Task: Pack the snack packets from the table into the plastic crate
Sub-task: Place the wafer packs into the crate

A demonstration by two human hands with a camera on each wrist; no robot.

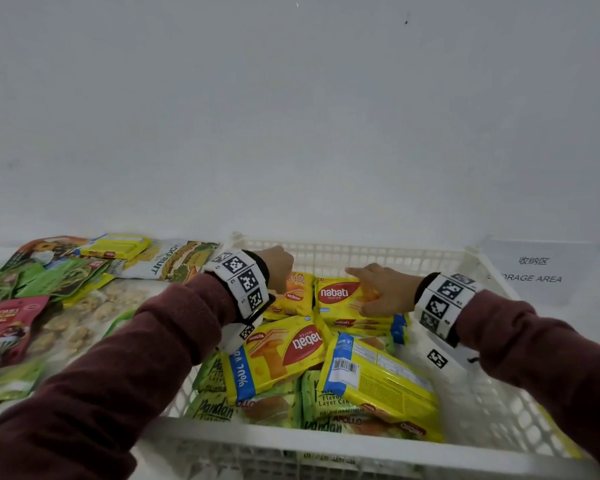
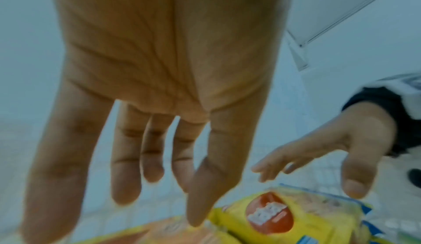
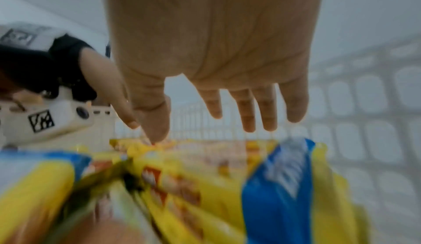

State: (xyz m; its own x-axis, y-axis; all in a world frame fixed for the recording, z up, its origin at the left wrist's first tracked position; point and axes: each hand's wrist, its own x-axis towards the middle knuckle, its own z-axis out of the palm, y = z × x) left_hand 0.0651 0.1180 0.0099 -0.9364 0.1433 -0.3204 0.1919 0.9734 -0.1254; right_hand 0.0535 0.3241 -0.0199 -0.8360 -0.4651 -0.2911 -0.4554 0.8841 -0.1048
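Observation:
The white plastic crate (image 1: 329, 436) holds several yellow Nabati wafer packets (image 1: 284, 355) on top of green Pandan cake packets (image 1: 215, 410). My left hand (image 1: 280, 270) is inside the crate at its far left, over a yellow packet (image 1: 293, 296); in the left wrist view the left hand (image 2: 159, 184) has straight fingers and holds nothing. My right hand (image 1: 366, 284) hovers open just above a stack of Nabati packets (image 1: 340, 299), and I cannot tell whether it touches them. The right hand (image 3: 216, 121) shows spread, empty fingers above the yellow packets (image 3: 182, 175).
Loose snack packets lie on the table left of the crate: green ones (image 1: 59, 277), a jackfruit packet (image 1: 167, 261), a red one (image 1: 11, 322). A white wall stands just behind. A "STORAGE AREA" sign (image 1: 534, 271) lies right of the crate.

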